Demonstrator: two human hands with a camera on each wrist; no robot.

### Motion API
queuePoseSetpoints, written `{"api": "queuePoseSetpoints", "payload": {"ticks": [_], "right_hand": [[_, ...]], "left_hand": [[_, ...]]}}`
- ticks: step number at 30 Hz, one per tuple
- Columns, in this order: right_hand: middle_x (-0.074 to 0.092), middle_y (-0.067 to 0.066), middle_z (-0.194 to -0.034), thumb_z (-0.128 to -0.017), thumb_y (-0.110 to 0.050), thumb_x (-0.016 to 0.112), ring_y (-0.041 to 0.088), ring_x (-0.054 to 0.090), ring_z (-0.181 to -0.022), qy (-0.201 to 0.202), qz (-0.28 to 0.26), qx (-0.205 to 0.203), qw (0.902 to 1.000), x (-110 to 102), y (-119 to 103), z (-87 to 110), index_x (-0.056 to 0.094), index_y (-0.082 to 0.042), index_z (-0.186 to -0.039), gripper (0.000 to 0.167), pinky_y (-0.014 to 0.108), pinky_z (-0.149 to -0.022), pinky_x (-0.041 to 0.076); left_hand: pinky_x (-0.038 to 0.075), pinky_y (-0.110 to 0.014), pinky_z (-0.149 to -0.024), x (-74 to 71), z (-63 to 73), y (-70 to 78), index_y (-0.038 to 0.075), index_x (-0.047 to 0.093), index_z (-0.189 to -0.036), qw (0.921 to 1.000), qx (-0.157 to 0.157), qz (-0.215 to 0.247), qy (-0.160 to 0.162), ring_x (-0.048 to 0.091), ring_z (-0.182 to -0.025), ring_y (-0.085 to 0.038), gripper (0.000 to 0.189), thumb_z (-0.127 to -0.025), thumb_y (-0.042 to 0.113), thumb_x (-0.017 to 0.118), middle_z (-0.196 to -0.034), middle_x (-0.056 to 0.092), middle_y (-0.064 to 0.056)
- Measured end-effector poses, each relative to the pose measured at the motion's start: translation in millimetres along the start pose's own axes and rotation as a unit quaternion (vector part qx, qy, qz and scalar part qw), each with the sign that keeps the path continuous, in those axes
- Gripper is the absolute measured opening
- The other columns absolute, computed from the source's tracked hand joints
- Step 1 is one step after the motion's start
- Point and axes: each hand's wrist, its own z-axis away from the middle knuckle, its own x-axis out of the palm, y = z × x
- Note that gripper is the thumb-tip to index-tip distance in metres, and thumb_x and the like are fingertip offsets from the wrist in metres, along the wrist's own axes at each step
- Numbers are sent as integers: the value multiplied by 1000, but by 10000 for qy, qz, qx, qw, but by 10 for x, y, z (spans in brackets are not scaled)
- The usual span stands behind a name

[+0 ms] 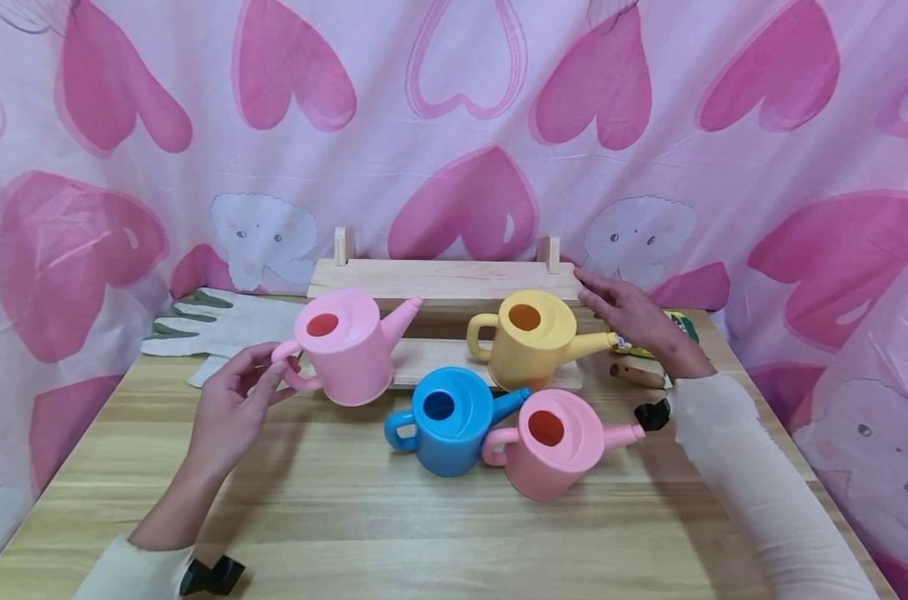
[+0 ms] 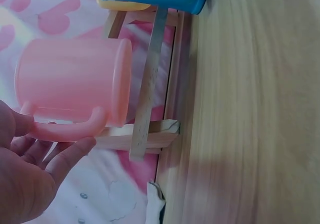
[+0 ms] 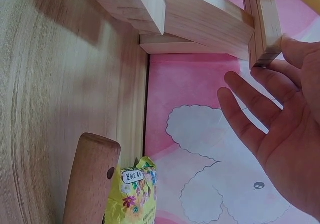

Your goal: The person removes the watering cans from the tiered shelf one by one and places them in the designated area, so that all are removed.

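My left hand (image 1: 232,404) grips the handle of a pink watering can (image 1: 348,358), which hangs at the left front of a two-step wooden shelf (image 1: 446,279). In the left wrist view, thumb and fingers pinch that handle. At the shelf's right end, my right hand (image 1: 634,321) pinches the upper board (image 3: 262,29) between thumb and forefinger, its other fingers extended. A yellow watering can (image 1: 532,346) appears to stand on the lower board, spout to the right. In front are a blue watering can (image 1: 454,429) and a second pink watering can (image 1: 554,454), close together.
White work gloves (image 1: 232,321) with green-grey fingertips lie at the table's back left. At the back right are a wooden handle (image 1: 637,375) and a yellow-green printed packet (image 3: 132,194). A heart-print curtain (image 1: 454,125) hangs behind the wood-grain table (image 1: 393,542).
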Motion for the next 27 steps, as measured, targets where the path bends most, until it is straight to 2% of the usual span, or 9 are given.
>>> {"api": "queuePoseSetpoints", "payload": {"ticks": [5,9,12,22,27], "right_hand": [[43,23,-156,-110,-43,47,46,58,-118,0,40,-59,10000,5,5,3,33,-17,-162,60,61,-100,49],[42,23,-156,-110,-42,46,46,59,-117,-27,66,-85,9999,14,3,-1,32,-16,-162,60,60,-99,50],[42,22,-156,-110,-42,47,45,59,-116,-28,57,-63,10000,20,7,-1,32,-17,-162,60,60,-99,50],[46,24,-153,-109,-44,47,44,59,-115,-22,36,-25,10000,5,0,8,33,-18,-162,60,60,-99,50],[43,22,-156,-109,-41,48,44,58,-118,-15,-30,-63,10000,8,-13,-3,33,-17,-162,59,60,-100,50]], "left_hand": [[60,-29,-76,-91,142,32,-4,60,-135,9999,-9,-129,88,68,-97,-14,34,-103,9,63,-111,67,-10],[60,-32,-75,-149,242,38,-7,60,-131,9998,52,169,114,69,-94,-16,31,-102,2,63,-107,67,-12],[60,-34,-75,-176,328,46,-8,61,-130,9997,65,204,85,70,-93,-17,30,-101,-1,63,-105,68,-14],[60,-35,-75,-197,581,73,-8,61,-128,9999,-74,-119,22,71,-93,-16,27,-102,-2,61,-104,70,-12],[60,-35,-77,-194,658,18,-10,60,-127,9995,-248,192,-97,71,-94,-15,27,-101,-4,61,-107,69,-13]]}}
